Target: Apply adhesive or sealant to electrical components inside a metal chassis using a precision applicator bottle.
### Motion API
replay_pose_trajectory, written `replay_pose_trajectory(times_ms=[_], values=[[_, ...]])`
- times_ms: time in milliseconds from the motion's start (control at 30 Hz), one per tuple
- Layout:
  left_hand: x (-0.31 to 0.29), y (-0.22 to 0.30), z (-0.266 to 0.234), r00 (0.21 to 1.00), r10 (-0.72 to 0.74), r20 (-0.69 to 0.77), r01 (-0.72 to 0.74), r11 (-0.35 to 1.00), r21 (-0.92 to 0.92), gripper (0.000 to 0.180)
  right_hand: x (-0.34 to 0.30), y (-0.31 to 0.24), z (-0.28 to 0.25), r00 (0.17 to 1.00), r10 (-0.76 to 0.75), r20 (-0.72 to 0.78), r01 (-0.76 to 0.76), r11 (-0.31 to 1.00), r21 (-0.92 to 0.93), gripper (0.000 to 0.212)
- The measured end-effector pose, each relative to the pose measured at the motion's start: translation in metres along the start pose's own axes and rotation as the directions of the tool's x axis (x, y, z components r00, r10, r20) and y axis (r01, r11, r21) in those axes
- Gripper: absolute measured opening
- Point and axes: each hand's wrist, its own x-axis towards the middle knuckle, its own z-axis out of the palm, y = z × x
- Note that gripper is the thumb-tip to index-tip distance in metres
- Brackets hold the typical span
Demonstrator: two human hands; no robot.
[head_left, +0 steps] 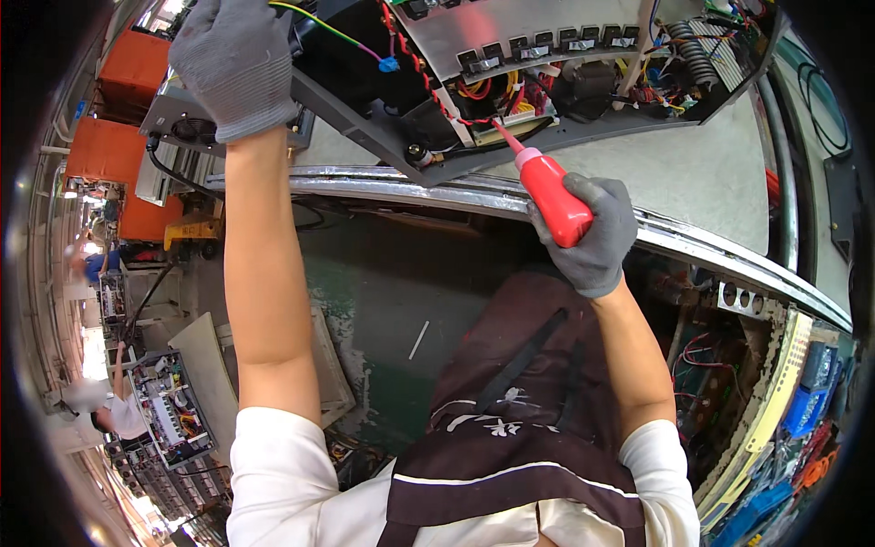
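Right hand point(597, 239), grip clenched round the bottle point(552, 193), nozzle point(509, 137) pointing into the chassis point(524, 25)! Left hand point(232, 68) is beside the chassis's left end (its grip, I can't tell).

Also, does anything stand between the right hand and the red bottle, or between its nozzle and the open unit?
Nothing visible: the right hand grips the red bottle, and its nozzle reaches over the unit's grey edge. Red wire lies near the tip; contact unclear.

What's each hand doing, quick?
Gray-gloved left hand: fingertips out of view, grip can't be told.
Gray-gloved right hand: closed around a red plastic squeeze bottle.
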Motion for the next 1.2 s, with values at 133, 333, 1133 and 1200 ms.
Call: replay_pose_trajectory(times_ms=[133,333,1133,1200], values=[[-0.002,0.004,0.007,0.996,0.038,-0.079,-0.034,0.998,0.048,0.027,-0.003,0.000,0.002,0.999,-0.028,-0.018,0.027,0.999,-0.033,0.058],[0.003,-0.003,-0.002,1.000,-0.023,-0.017,0.022,0.997,-0.067,0.028,-0.005,0.005,0.002,0.999,-0.034,-0.027,0.033,0.998,-0.051,0.058],[-0.181,-0.048,0.036,0.812,-0.233,0.535,-0.230,0.716,0.660,0.050,-0.007,0.013,-0.007,0.922,0.380,-0.074,-0.364,0.916,0.169,0.049],[-0.178,-0.048,0.042,0.670,-0.496,0.552,-0.223,0.575,0.787,0.052,-0.008,0.016,-0.004,0.938,0.342,-0.045,-0.333,0.932,0.141,0.050]])
